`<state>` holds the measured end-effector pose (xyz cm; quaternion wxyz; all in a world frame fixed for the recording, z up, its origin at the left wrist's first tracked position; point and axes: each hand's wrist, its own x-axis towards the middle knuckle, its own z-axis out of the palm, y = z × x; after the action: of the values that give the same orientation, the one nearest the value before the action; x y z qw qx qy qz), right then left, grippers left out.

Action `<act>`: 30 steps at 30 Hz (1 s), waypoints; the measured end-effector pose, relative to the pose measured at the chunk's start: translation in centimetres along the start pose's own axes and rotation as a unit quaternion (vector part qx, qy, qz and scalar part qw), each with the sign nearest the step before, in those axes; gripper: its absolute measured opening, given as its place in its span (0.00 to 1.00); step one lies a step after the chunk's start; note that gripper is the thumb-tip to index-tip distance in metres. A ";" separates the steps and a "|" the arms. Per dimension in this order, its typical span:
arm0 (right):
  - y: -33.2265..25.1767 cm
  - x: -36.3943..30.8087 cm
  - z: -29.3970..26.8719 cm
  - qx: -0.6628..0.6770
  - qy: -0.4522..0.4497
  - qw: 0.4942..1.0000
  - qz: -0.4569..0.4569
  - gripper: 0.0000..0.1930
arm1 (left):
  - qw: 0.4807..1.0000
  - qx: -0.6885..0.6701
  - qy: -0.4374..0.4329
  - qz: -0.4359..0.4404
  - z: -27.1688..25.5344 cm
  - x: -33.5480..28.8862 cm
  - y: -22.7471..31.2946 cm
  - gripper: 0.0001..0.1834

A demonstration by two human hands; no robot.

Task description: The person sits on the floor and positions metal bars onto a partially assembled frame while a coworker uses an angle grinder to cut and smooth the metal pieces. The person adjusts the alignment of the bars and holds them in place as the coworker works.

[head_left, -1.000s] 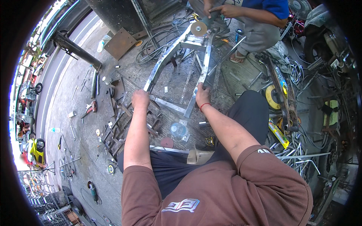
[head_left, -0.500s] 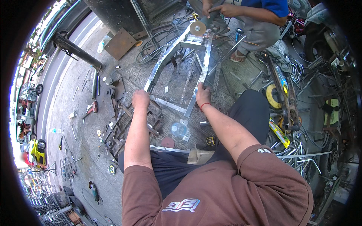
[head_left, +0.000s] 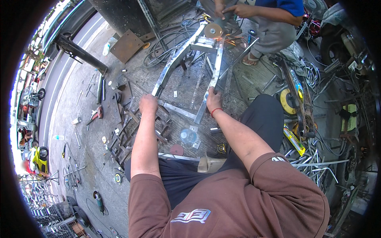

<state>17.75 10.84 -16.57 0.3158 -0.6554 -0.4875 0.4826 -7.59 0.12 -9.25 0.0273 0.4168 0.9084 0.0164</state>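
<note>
A silvery metal frame point(head_left: 173, 59) of welded square tube stretches away from me over the concrete. My left hand point(head_left: 148, 104) is closed round its left bar near the close end. On the right bar, my right hand point(head_left: 214, 97), with a red band at the wrist, grips too. At the frame's far end a co-worker's hands point(head_left: 234, 10) hold an angle grinder whose round disc point(head_left: 213, 30) meets the metal and throws orange sparks point(head_left: 229, 41). Much of the grinder's body is hard to make out.
Metal offcuts point(head_left: 126, 135) lie left of my knees, near a clear disc point(head_left: 188, 136) and a tape measure point(head_left: 221, 148). Another angle grinder point(head_left: 99, 202) rests on the floor at lower left. Bent rods point(head_left: 317, 174) and a yellow roll point(head_left: 287, 101) crowd the right. Cables point(head_left: 166, 51) coil beyond the frame.
The co-worker's grinder disc has shifted slightly right and down, and sparks now spray to the right. My hands and the frame hold their place.
</note>
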 end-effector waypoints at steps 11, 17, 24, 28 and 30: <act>0.1 -0.1 0.1 -0.002 0.001 1.000 -0.007 0.37 | 1.000 0.002 0.008 0.009 0.1 -0.1 -0.1 0.21; 0.6 0.4 0.5 0.007 0.013 1.000 -0.014 0.36 | 1.000 -0.001 -0.004 -0.001 -0.1 -0.1 0.1 0.20; -0.3 -0.2 0.0 0.008 0.011 1.000 0.006 0.36 | 1.000 -0.003 -0.005 -0.005 -0.3 -0.3 0.2 0.20; 0.3 0.0 0.2 -0.003 0.011 1.000 0.004 0.36 | 1.000 -0.001 -0.003 -0.010 -0.4 -0.3 0.3 0.20; 1.2 0.6 0.7 -0.005 0.020 1.000 -0.009 0.36 | 1.000 -0.004 -0.004 -0.011 -0.5 -0.4 0.3 0.20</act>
<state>17.56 10.96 -18.01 0.3265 -0.6618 -0.4896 0.4644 -7.12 0.02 -8.72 0.0327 0.4066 0.9129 0.0176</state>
